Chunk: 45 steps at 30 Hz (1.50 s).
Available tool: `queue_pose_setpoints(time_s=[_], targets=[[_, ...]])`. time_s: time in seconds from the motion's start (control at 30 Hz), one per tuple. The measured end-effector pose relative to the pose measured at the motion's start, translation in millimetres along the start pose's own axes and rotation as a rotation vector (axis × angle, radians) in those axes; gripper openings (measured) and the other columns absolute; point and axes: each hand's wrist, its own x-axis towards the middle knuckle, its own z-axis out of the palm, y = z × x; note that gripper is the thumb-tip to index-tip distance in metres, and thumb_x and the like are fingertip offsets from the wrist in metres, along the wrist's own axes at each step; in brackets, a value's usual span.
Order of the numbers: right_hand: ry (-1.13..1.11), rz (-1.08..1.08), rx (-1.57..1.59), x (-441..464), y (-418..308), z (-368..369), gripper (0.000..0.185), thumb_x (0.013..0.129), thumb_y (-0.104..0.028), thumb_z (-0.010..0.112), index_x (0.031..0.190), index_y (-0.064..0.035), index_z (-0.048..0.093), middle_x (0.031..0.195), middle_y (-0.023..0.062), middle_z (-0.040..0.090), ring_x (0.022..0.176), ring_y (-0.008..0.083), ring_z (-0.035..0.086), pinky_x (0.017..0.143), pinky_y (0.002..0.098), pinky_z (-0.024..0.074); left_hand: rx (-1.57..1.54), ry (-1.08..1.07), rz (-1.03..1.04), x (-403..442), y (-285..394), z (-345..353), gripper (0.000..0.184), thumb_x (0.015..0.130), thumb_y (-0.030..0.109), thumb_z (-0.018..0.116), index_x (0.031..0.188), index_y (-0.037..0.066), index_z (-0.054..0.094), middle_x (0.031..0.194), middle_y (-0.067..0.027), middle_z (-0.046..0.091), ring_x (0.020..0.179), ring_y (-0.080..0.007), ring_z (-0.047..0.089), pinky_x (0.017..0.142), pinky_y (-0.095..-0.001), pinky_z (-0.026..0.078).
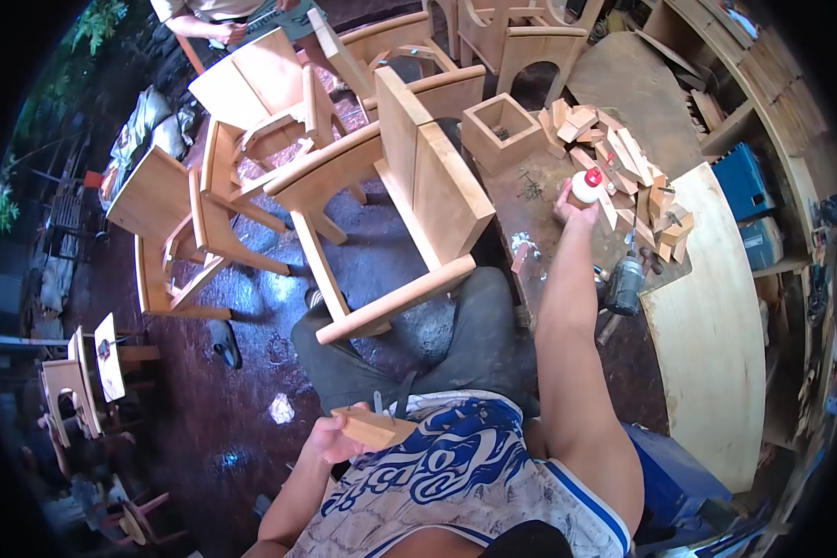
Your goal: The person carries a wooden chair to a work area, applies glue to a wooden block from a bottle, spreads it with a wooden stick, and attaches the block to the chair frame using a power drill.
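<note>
Nearest to the body, on the near side of the chair frame (445, 191), the left hand (338, 439) has its grip closed on one end of a wooden block (377, 429), which it holds in the air, a little tilted; the fingers under the block are partly hidden. The chair frame itself stands at the person's legs (470, 321). To the right of the chair frame, the right arm is stretched over the counter (535, 219), and a grey drill (626, 284) lies there just beside the forearm. Also on this right side is a long pale board (707, 344). Farther along the arm, the right hand (577, 210) has its grip curled around a white bottle with red cap (587, 182); whether the bottle touches the counter, I cannot tell. Beside it, also to the right of the chair frame, lies a heap of wooden pieces (623, 153), and near this heap is a square wooden box (502, 133). Beyond the chair frame, to the far left, another person's hand (229, 33) is seen.
</note>
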Motion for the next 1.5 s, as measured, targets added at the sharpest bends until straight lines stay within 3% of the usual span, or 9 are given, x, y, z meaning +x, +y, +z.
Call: queue_pose_setpoints(time_s=[0.2, 0.33, 0.5, 0.6, 0.73, 0.87, 0.93, 1.03, 1.5], targets=[[-0.17, -0.17, -0.384, -105.1, 53.0, 9.9, 0.062, 0.088, -0.048, 0.065, 0.132, -0.0052, 0.058, 0.129, 0.0179, 0.062, 0.112, 0.0392, 0.064, 0.087, 0.0459, 0.061, -0.254, -0.224, -0.018, 1.3, 4.1, 2.7, 0.066, 0.083, 0.046, 0.078, 0.134, 0.012, 0.054, 0.137, -0.0191, 0.058, 0.123, -0.0367, 0.059, 0.098, -0.049, 0.051], [-0.463, -0.079, -0.8, -205.6, 89.9, -0.1, 0.065, 0.086, -0.039, 0.068, 0.143, -0.0125, 0.05, 0.146, 0.0137, 0.052, 0.136, 0.034, 0.049, 0.113, 0.0575, 0.0382, -0.08, 0.059, 0.451, 42.7, 26.3, 10.8, 0.067, 0.082, 0.044, 0.077, 0.133, 0.006, 0.057, 0.131, -0.0131, 0.063, 0.114, -0.0274, 0.062, 0.098, -0.0418, 0.051], [-0.628, -0.064, -0.915, -301.5, 117.8, -14.3, 0.064, 0.089, -0.038, 0.07, 0.144, -0.0132, 0.049, 0.141, 0.0126, 0.058, 0.133, 0.0312, 0.053, 0.114, 0.057, 0.0375, -0.125, 0.145, 0.656, 95.2, 29.8, 43.7, 0.055, 0.089, 0.036, 0.071, 0.135, 0.01, 0.055, 0.119, -0.0105, 0.066, 0.097, -0.0246, 0.068, 0.085, -0.036, 0.058], [-0.846, -0.477, -1.054, -346.1, 113.2, -6.5, 0.067, 0.087, -0.023, 0.071, 0.145, -0.0005, 0.045, 0.14, 0.0157, 0.057, 0.131, 0.0323, 0.054, 0.117, 0.0513, 0.0377, 0.099, 0.232, 0.85, 117.1, 17.0, 35.9, 0.051, 0.093, 0.035, 0.068, 0.135, 0.011, 0.055, 0.118, -0.0103, 0.067, 0.095, -0.0226, 0.07, 0.084, -0.0338, 0.059], [-1.248, -1.131, -0.959, -435.7, 119.7, 46.4, 0.077, 0.086, -0.039, 0.072, 0.145, 0.002, 0.043, 0.142, 0.0228, 0.051, 0.134, 0.0384, 0.048, 0.116, 0.0576, 0.0361, 0.014, 0.179, 0.74, 116.9, 10.8, 31.9, 0.048, 0.098, 0.036, 0.063, 0.135, 0.007, 0.055, 0.117, -0.0116, 0.068, 0.1, -0.0228, 0.07, 0.085, -0.0322, 0.059], [-1.632, -1.611, -0.653, -489.2, 112.3, 64.0, 0.059, 0.085, -0.042, 0.067, 0.115, 0.0085, 0.066, 0.111, 0.0253, 0.066, 0.111, 0.0459, 0.062, 0.116, 0.0654, 0.0322, -0.111, -0.014, 0.596, 118.3, 6.2, 16.9, 0.053, 0.097, 0.041, 0.064, 0.136, 0.005, 0.055, 0.12, -0.0132, 0.068, 0.103, -0.0264, 0.07, 0.087, -0.0338, 0.06], [-1.443, -0.741, -0.408, -450.9, 97.4, 3.5, 0.064, 0.082, -0.033, 0.067, 0.131, 0.0067, 0.054, 0.127, 0.0263, 0.058, 0.121, 0.0436, 0.057, 0.114, 0.06, 0.0371, -0.124, -0.061, 0.564, 120.0, -1.2, 13.3, 0.053, 0.098, 0.041, 0.064, 0.136, 0.006, 0.055, 0.121, -0.014, 0.068, 0.104, -0.0277, 0.07, 0.086, -0.0344, 0.061], [-1.157, -0.498, -1.304, -440.4, 166.9, -35.1, 0.075, 0.085, -0.024, 0.07, 0.147, 0.0043, 0.039, 0.14, 0.021, 0.054, 0.125, 0.0332, 0.058, 0.109, 0.0461, 0.0461, -0.188, -0.153, 0.49, 121.7, -14.3, 19.4, 0.053, 0.098, 0.04, 0.063, 0.138, 0.007, 0.054, 0.123, -0.0155, 0.067, 0.105, -0.0295, 0.071, 0.085, -0.0353, 0.062], [-1.102, -0.168, -1.313, -402.5, 189.6, -62.4, 0.066, 0.088, -0.023, 0.067, 0.143, 0.0045, 0.043, 0.133, 0.0209, 0.06, 0.123, 0.033, 0.06, 0.109, 0.0476, 0.0454, -0.345, -0.305, 0.299, 91.0, -45.8, 27.6, 0.054, 0.102, 0.041, 0.056, 0.139, 0.003, 0.052, 0.123, -0.0199, 0.066, 0.102, -0.0313, 0.072, 0.08, -0.0342, 0.065]])
